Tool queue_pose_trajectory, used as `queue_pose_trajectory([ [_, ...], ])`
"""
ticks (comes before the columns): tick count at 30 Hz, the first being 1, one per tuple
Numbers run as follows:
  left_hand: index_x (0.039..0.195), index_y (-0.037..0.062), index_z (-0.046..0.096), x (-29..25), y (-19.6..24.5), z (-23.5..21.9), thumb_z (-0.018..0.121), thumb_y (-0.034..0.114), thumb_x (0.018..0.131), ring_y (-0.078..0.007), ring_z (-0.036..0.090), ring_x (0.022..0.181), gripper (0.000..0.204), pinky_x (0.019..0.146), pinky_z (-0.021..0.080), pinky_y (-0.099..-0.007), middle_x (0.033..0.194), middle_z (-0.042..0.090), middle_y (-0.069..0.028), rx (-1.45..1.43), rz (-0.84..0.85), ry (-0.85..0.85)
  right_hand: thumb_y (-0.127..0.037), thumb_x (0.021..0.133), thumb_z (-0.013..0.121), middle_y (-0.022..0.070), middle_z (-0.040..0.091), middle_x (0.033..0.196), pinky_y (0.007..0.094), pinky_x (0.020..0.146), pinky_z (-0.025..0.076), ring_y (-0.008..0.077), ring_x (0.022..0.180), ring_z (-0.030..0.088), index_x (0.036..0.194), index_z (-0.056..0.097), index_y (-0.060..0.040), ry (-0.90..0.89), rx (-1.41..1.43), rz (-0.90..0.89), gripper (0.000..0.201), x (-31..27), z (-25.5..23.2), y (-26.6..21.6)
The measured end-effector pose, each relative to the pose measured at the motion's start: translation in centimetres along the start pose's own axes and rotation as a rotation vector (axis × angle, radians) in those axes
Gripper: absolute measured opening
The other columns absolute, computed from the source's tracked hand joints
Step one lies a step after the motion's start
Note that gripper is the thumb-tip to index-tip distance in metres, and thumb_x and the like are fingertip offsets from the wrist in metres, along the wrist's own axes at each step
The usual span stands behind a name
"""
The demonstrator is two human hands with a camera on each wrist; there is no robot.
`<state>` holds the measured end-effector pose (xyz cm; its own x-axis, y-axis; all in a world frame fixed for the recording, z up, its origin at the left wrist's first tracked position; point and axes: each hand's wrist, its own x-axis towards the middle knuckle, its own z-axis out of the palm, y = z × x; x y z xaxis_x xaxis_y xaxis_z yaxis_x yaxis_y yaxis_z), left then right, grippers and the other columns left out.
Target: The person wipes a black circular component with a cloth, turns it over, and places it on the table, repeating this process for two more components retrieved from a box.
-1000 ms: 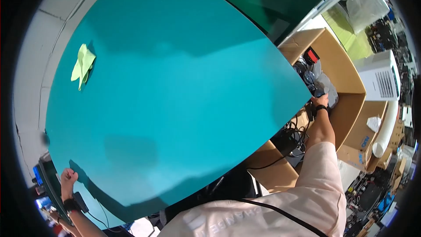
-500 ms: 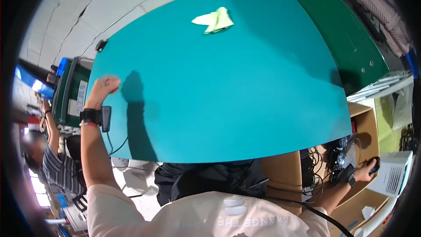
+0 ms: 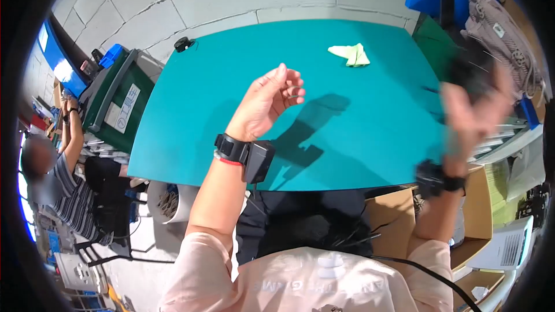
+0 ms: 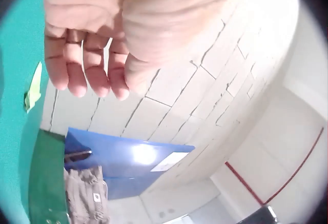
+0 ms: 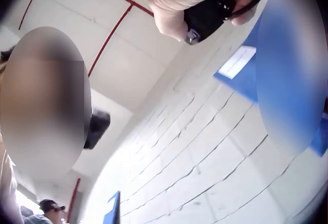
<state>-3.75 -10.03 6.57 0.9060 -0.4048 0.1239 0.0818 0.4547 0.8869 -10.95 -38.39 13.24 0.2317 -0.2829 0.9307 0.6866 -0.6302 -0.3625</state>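
My right hand [image 3: 471, 115], blurred by motion, is raised over the table's right end and holds a black object [image 3: 471, 69]. In the right wrist view the thumb and fingers grip this black object [image 5: 206, 21], which has a small shiny part at its lower end; I cannot tell its kind. Above the middle of the teal table [image 3: 260, 162] my left hand [image 3: 269, 101] hovers, fingers loosely bent and holding nothing. The left wrist view shows the same bare fingers [image 4: 76, 72]. A crumpled pale-green cloth [image 3: 354, 55] lies toward the table's far right.
A small black item [image 3: 184, 44] sits at the far left corner. Below the table's right edge stands an open cardboard box [image 3: 396, 214], with a white appliance [image 3: 509, 245] beyond it. At left are a green bin [image 3: 118, 110], a white bucket [image 3: 179, 205] and another person [image 3: 75, 202].
My right hand has risen from the cardboard box to above the table's right end, bringing the black object. My left hand has moved right over the table, its fingers loosening. The head view has shifted.
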Motion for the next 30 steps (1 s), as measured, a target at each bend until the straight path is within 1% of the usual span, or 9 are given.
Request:
queue_pose_trajectory([
  [1,0.095,0.0053,0.054,0.2,0.0,0.2,0.046,0.036,0.092,-0.0176,0.056,0.082,0.032,0.077,0.047,-0.0327,0.090,0.056,-0.0059,-0.006,-0.018,0.007,0.003,0.062,0.070,0.0098,0.044,0.120,0.0322,0.087,0.044,0.0191,0.108,0.046,0.124,0.041,-0.0002,-0.152,0.133,-0.070,0.069,-0.3,2.9,-0.3],
  [2,0.102,0.0042,0.055,0.4,0.1,0.1,0.046,0.036,0.092,-0.0183,0.057,0.085,0.035,0.080,0.047,-0.0329,0.094,0.058,-0.0069,-0.012,-0.036,0.018,-0.009,0.056,0.076,0.0104,0.048,0.111,0.0327,0.087,0.042,0.0223,0.102,0.048,0.119,0.046,-0.0036,-0.213,0.091,-0.059,0.070,-1.4,5.8,-0.7],
  [3,0.110,0.0036,0.054,0.5,0.1,-0.4,0.045,0.038,0.092,-0.0176,0.057,0.089,0.040,0.085,0.047,-0.0331,0.099,0.058,-0.0066,-0.025,-0.037,-0.027,-0.008,0.054,0.076,0.0120,0.048,0.111,0.0344,0.088,0.041,0.0251,0.103,0.047,0.118,0.048,-0.0048,-0.324,0.072,-0.024,0.070,-2.6,7.9,-1.1],
  [7,0.116,0.0068,0.052,1.0,0.1,-4.7,0.052,0.038,0.089,-0.0123,0.055,0.096,0.041,0.086,0.047,-0.0284,0.107,0.058,-0.0030,-0.141,-0.051,-0.180,-0.006,0.056,0.076,0.0137,0.042,0.107,0.0347,0.084,0.044,0.0276,0.100,0.046,0.118,0.048,-0.0075,-0.557,0.203,0.047,0.068,-6.9,15.1,-1.4],
  [10,0.117,0.0093,0.053,1.2,-0.3,-7.8,0.054,0.036,0.088,-0.0125,0.055,0.096,0.039,0.087,0.046,-0.0286,0.107,0.058,-0.0028,-0.130,-0.090,-0.125,-0.008,0.057,0.077,0.0132,0.041,0.108,0.0330,0.079,0.048,0.0261,0.100,0.047,0.120,0.048,-0.0087,-0.625,0.226,0.051,0.070,-9.0,17.8,-0.2],
  [16,0.109,0.0082,0.057,0.7,-1.5,-10.5,0.058,0.031,0.087,-0.0114,0.056,0.090,0.032,0.083,0.047,-0.0266,0.102,0.059,-0.0028,-0.193,-0.228,-0.006,-0.022,0.057,0.083,0.0119,0.042,0.114,0.0349,0.084,0.048,0.0250,0.104,0.048,0.124,0.044,-0.0096,-0.869,0.387,0.388,0.079,-11.7,19.5,1.5],
  [18,0.108,0.0077,0.058,0.6,-2.3,-10.7,0.058,0.030,0.087,-0.0113,0.057,0.089,0.030,0.080,0.048,-0.0259,0.100,0.060,-0.0032,-0.219,-0.276,0.041,-0.027,0.058,0.083,0.0122,0.043,0.116,0.0355,0.086,0.046,0.0251,0.105,0.048,0.125,0.043,-0.0085,-0.889,0.403,0.453,0.080,-12.3,19.7,2.1],
  [22,0.106,0.0045,0.059,0.5,-1.9,-10.2,0.059,0.022,0.087,-0.0115,0.057,0.089,0.025,0.079,0.048,-0.0263,0.097,0.061,-0.0043,-0.260,-0.218,0.088,-0.033,0.060,0.082,0.0129,0.046,0.116,0.0365,0.091,0.039,0.0256,0.107,0.046,0.125,0.042,-0.0051,-0.871,0.550,0.629,0.082,-13.1,20.7,2.9],
  [30,0.116,0.0041,0.054,0.4,-1.8,-9.7,0.058,0.022,0.087,-0.0144,0.054,0.100,0.034,0.088,0.043,-0.0326,0.111,0.058,-0.0050,-0.128,-0.199,0.056,-0.023,0.056,0.084,0.0125,0.048,0.114,0.0360,0.088,0.043,0.0266,0.105,0.049,0.121,0.046,-0.0058,-0.812,0.500,0.462,0.077,-12.9,20.3,3.1],
])
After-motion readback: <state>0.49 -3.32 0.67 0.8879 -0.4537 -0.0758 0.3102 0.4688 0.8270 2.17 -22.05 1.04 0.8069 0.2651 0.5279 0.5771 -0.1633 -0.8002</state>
